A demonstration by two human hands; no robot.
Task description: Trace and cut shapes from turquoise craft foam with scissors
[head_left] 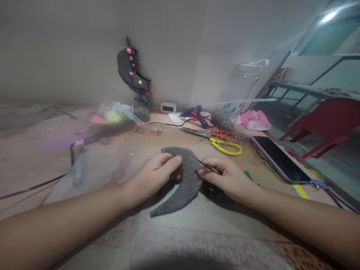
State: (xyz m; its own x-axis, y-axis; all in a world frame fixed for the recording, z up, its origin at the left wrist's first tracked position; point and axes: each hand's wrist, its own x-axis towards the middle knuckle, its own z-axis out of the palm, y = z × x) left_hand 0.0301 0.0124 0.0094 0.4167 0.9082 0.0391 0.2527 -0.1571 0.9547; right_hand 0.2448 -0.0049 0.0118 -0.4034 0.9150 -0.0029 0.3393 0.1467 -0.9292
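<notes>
A grey yarn-wrapped crescent [187, 183] is tilted above the table in front of me. My left hand [159, 172] pinches its inner curve, with the thumb on top. At the outer edge, my right hand [225, 174] is closed on a thin dark pointed tool [208, 166], whose tip touches or nearly touches the yarn. Whether it is tweezers or something else I cannot tell, as my fingers cover most of it. The right thumb rests at the crescent's edge. A dark object partly shows beneath my right hand.
Behind my hands lie yellow-handled scissors [226, 147], a blue glue gun [197, 114] and a grey yarn ball [221, 118]. A phone [281, 159] lies at the right. A bowl of bagged items [112, 118] stands at the left. Another decorated crescent [126, 69] hangs on the wall.
</notes>
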